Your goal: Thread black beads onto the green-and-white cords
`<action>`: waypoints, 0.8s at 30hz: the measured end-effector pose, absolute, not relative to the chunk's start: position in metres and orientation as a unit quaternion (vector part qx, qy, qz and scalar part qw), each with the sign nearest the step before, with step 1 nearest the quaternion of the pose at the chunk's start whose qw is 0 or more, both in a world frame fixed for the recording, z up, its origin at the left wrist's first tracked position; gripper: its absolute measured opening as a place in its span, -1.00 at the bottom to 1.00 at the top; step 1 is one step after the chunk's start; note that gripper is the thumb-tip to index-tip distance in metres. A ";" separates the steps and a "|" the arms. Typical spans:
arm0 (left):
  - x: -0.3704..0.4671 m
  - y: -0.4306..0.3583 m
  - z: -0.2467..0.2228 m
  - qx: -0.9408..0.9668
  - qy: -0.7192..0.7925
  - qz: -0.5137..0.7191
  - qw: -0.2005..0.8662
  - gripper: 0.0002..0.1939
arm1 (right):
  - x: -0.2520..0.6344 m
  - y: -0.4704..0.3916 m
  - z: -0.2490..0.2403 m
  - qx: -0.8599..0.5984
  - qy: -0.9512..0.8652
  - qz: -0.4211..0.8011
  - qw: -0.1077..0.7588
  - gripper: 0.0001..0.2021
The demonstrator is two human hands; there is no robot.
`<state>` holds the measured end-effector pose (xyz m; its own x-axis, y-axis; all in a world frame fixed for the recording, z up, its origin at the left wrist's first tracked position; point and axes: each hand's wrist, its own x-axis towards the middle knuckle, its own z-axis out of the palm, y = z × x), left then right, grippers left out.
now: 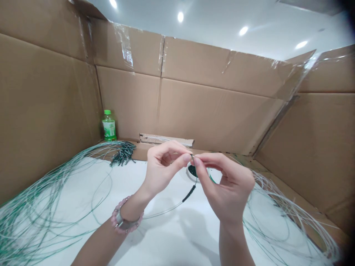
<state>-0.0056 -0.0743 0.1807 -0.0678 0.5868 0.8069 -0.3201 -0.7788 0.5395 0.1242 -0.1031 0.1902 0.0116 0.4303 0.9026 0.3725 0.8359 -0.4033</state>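
Observation:
In the middle of the head view, my left hand (162, 168) and my right hand (226, 184) meet fingertip to fingertip. Each one pinches the upper end of a thin wire (166, 211). Below the fingers the wire hangs and curves left, under my left wrist. A dark, ridged, bead-like section (189, 193) sits partway along it. The very tip between the fingers is too small to make out. Just behind my fingertips stands a white bowl (189, 177) holding small dark pieces, partly hidden by my right hand.
Many green and white wires (36, 207) spread over the left side, their dark ends bunched (123, 153) at the back. More wires (294, 207) loop at the right. A green bottle (109, 126) stands in the back left corner. Cardboard walls (222, 114) surround the white table surface (161, 244).

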 end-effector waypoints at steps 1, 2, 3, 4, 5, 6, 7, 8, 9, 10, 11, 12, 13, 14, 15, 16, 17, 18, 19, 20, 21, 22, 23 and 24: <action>-0.006 -0.074 0.181 0.610 0.110 0.720 0.313 -0.95 | 0.125 -0.103 0.190 -0.287 -0.705 0.020 0.648 -0.85; -0.007 -0.074 0.181 0.615 0.110 0.716 0.311 -0.95 | 0.126 -0.102 0.189 -0.287 -0.708 0.016 0.645 -0.85; -0.007 -0.074 0.180 0.621 0.112 0.712 0.307 -0.95 | 0.127 -0.102 0.189 -0.287 -0.710 0.010 0.643 -0.86; -0.008 -0.074 0.180 0.628 0.115 0.708 0.301 -0.94 | 0.128 -0.101 0.189 -0.286 -0.711 0.005 0.643 -0.86; -0.009 -0.074 0.179 0.635 0.118 0.704 0.294 -0.93 | 0.129 -0.101 0.188 -0.284 -0.711 0.001 0.643 -0.87; -0.010 -0.074 0.179 0.642 0.123 0.700 0.286 -0.93 | 0.130 -0.100 0.188 -0.285 -0.710 0.001 0.644 -0.87; -0.011 -0.074 0.179 0.648 0.128 0.697 0.278 -0.92 | 0.132 -0.099 0.188 -0.287 -0.708 0.005 0.645 -0.88; -0.012 -0.074 0.178 0.654 0.133 0.695 0.268 -0.92 | 0.133 -0.098 0.189 -0.290 -0.707 0.011 0.645 -0.89; -0.014 -0.073 0.178 0.661 0.139 0.691 0.258 -0.92 | 0.134 -0.097 0.189 -0.295 -0.705 0.019 0.644 -0.89; -0.015 -0.073 0.178 0.668 0.144 0.688 0.245 -0.91 | 0.135 -0.097 0.190 -0.299 -0.705 0.029 0.643 -0.90; -0.015 -0.073 0.178 0.676 0.150 0.684 0.227 -0.90 | 0.135 -0.096 0.191 -0.302 -0.706 0.039 0.640 -0.91; -0.016 -0.073 0.179 0.685 0.155 0.682 0.204 -0.90 | 0.136 -0.096 0.192 -0.303 -0.708 0.052 0.635 -0.92; -0.017 -0.073 0.179 0.691 0.160 0.682 0.177 -0.89 | 0.136 -0.095 0.192 -0.304 -0.712 0.065 0.629 -0.93; -0.017 -0.073 0.179 0.696 0.164 0.683 0.150 -0.88 | 0.136 -0.095 0.193 -0.304 -0.718 0.079 0.621 -0.94; -0.017 -0.073 0.180 0.696 0.168 0.687 0.124 -0.88 | 0.135 -0.095 0.193 -0.304 -0.725 0.093 0.611 -0.95; -0.017 -0.073 0.180 0.692 0.171 0.693 0.103 -0.88 | 0.135 -0.094 0.193 -0.306 -0.730 0.103 0.603 -0.95; -0.017 -0.072 0.180 0.688 0.175 0.699 0.086 -0.89 | 0.134 -0.094 0.192 -0.307 -0.733 0.108 0.597 -0.95; -0.017 -0.072 0.180 0.683 0.179 0.704 0.076 -0.89 | 0.133 -0.093 0.192 -0.309 -0.734 0.110 0.594 -0.95; -0.017 -0.072 0.179 0.680 0.184 0.707 0.070 -0.90 | 0.131 -0.093 0.192 -0.311 -0.734 0.109 0.594 -0.95; -0.017 -0.071 0.179 0.679 0.188 0.707 0.066 -0.91 | 0.130 -0.092 0.192 -0.313 -0.732 0.107 0.595 -0.95; -0.017 -0.071 0.179 0.680 0.191 0.705 0.063 -0.92 | 0.129 -0.092 0.192 -0.313 -0.731 0.106 0.597 -0.95; -0.016 -0.071 0.179 0.683 0.193 0.702 0.062 -0.92 | 0.128 -0.092 0.193 -0.312 -0.730 0.107 0.598 -0.94; -0.016 -0.070 0.179 0.687 0.193 0.698 0.062 -0.92 | 0.127 -0.091 0.193 -0.312 -0.730 0.109 0.598 -0.94; -0.016 -0.070 0.179 0.691 0.192 0.694 0.062 -0.92 | 0.126 -0.091 0.194 -0.311 -0.730 0.112 0.598 -0.94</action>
<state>-0.0159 -0.0698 0.1789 -0.0385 0.3515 0.9354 0.1793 -0.9185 0.3525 0.1260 -0.0913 0.1939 -0.0909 0.5880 0.8037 0.3205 0.7814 -0.5354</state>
